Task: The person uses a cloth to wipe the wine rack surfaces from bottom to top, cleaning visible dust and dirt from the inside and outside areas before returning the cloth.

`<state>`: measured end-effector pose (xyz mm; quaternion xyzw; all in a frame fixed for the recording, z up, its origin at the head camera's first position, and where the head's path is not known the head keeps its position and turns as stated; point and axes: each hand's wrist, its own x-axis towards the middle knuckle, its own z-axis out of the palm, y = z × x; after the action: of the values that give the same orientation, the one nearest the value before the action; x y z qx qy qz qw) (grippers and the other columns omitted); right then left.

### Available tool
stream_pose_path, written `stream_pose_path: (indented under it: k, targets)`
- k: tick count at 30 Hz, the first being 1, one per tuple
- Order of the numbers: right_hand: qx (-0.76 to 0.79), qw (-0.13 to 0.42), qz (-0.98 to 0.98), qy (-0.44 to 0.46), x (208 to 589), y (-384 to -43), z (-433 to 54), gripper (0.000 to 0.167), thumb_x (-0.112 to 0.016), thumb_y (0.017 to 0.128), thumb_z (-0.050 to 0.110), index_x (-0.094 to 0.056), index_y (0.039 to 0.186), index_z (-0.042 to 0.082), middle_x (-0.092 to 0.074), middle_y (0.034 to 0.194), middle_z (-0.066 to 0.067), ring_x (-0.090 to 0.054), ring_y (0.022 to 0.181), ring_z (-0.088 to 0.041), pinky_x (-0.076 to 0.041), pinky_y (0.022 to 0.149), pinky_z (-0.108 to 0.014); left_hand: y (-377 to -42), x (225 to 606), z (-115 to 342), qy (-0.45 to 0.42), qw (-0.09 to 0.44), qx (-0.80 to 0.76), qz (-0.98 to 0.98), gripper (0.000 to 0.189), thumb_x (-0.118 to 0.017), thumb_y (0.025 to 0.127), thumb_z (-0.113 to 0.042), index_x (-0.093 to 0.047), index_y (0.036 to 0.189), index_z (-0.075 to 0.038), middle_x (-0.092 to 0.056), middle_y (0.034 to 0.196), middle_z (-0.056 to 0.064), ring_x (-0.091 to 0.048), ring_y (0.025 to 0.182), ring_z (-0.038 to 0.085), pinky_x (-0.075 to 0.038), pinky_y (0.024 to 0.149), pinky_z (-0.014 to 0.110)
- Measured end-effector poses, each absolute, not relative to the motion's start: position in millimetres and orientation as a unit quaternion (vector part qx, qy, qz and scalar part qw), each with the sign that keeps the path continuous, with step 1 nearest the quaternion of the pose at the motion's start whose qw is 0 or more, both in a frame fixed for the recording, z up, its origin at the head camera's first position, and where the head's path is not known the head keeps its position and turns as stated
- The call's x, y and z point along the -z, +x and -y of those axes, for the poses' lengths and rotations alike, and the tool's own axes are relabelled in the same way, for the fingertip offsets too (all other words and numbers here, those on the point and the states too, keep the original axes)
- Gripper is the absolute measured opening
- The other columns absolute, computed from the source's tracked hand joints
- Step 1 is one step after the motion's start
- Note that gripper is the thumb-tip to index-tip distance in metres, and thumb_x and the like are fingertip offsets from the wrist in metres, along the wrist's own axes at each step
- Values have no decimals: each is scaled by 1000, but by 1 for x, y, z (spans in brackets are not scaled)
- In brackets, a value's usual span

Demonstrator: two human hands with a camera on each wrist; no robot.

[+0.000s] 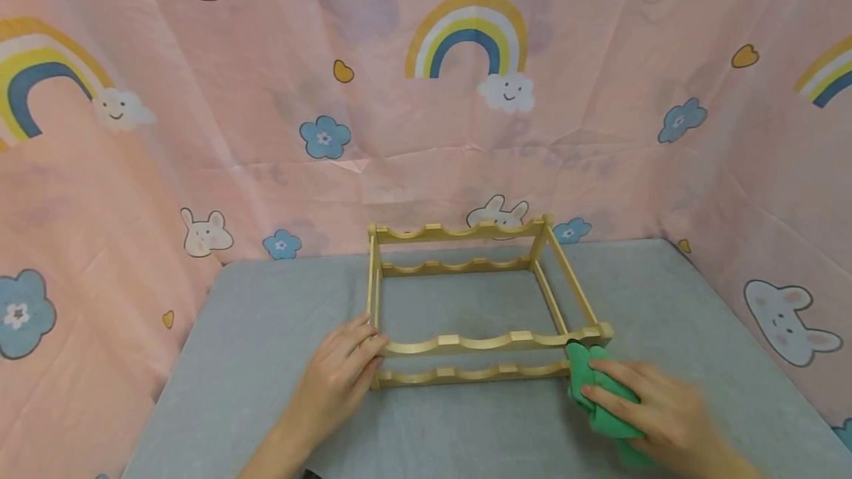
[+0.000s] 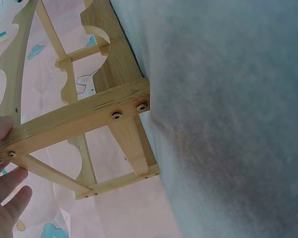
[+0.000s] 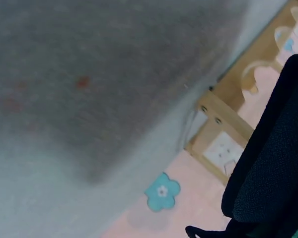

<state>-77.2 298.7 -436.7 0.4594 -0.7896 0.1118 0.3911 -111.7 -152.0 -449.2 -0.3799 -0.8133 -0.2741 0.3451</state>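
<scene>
A two-tier wooden wine rack (image 1: 475, 342) with scalloped rails stands on the table. My left hand (image 1: 341, 368) grips its near left corner by the top rail. In the left wrist view the thumb (image 2: 0, 128) lies on one side of the corner post and the fingers (image 2: 12, 193) on the other. My right hand (image 1: 655, 409) holds a bunched green cloth (image 1: 602, 398) against the near right corner, overlapping the ends of both front rails. In the right wrist view, the cloth's dark side (image 3: 273, 163) fills the right edge and hides that hand.
Grey-blue fabric covers the table (image 1: 266, 324). Pink printed curtains (image 1: 413, 139) hang behind it and along both sides, close to the table's edges. A small black object (image 1: 310, 474) shows at the bottom edge, beside the left forearm.
</scene>
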Motion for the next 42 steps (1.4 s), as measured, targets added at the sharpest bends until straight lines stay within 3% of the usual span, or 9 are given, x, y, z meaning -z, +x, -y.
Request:
stream_pose_path:
  k: [6, 10, 14, 18, 22, 36, 39, 42]
  targets:
    - [-93, 303, 829, 460, 454, -78, -303, 48, -30, 112, 30, -77, 119, 25, -70, 127, -8, -67, 89, -20, -59, 60, -30, -110, 450, 152, -377, 340, 274, 817, 26, -56, 110, -23, -74, 115, -4, -72, 113, 8, -67, 120, 40, -55, 101, 54]
    - [-81, 272, 841, 462, 463, -82, -301, 56, -20, 114, 26, -76, 121, 24, -68, 131, -10, -68, 89, -19, -57, 62, -28, -110, 451, 152, -376, 338, 276, 818, 24, -59, 108, -22, -74, 116, -4, -72, 113, 8, -66, 121, 40, -55, 101, 54]
    - [-69, 272, 842, 461, 472, -88, -294, 61, -17, 116, 26, -78, 116, 23, -70, 127, -10, -68, 82, -19, -55, 57, -26, -110, 450, 153, -375, 336, 276, 819, 18, -69, 101, -14, -74, 115, -4, -72, 114, 8, -66, 122, 39, -55, 101, 53]
    - [-64, 275, 846, 452, 479, -92, -287, 64, -16, 117, 26, -79, 113, 23, -71, 124, -13, -68, 80, -21, -54, 54, -28, -110, 449, 152, -373, 334, 278, 819, 26, -77, 90, -5, -74, 115, -4, -72, 115, 9, -66, 122, 40, -54, 101, 53]
    - [-61, 279, 846, 449, 481, -94, -282, 66, -13, 115, 22, -79, 113, 21, -70, 122, -16, -70, 81, -23, -55, 53, -31, -111, 449, 151, -375, 336, 279, 818, 31, -79, 85, -2, -74, 115, -4, -72, 114, 9, -67, 119, 42, -55, 101, 53]
    - [-89, 269, 838, 465, 484, -102, -256, 60, -16, 115, 19, -76, 120, 19, -70, 124, -17, -72, 87, -28, -57, 53, -31, -110, 448, 153, -372, 327, 281, 822, 32, -80, 84, -1, -74, 115, -4, -72, 114, 8, -66, 121, 41, -54, 102, 53]
    - [-96, 262, 836, 472, 484, -105, -252, 42, -40, 107, 4, -74, 125, 19, -68, 127, -17, -71, 84, -27, -52, 49, -28, -110, 448, 153, -370, 323, 282, 824, 32, -80, 84, -1, -74, 115, -4, -72, 114, 8, -66, 120, 42, -54, 102, 53]
    - [-101, 264, 831, 479, 484, -108, -246, 46, -40, 101, 0, -73, 126, 19, -68, 126, -16, -70, 83, -26, -51, 50, -27, -110, 448, 153, -370, 323, 280, 825, 33, -81, 83, -1, -74, 115, -5, -72, 114, 8, -66, 121, 41, -54, 103, 52]
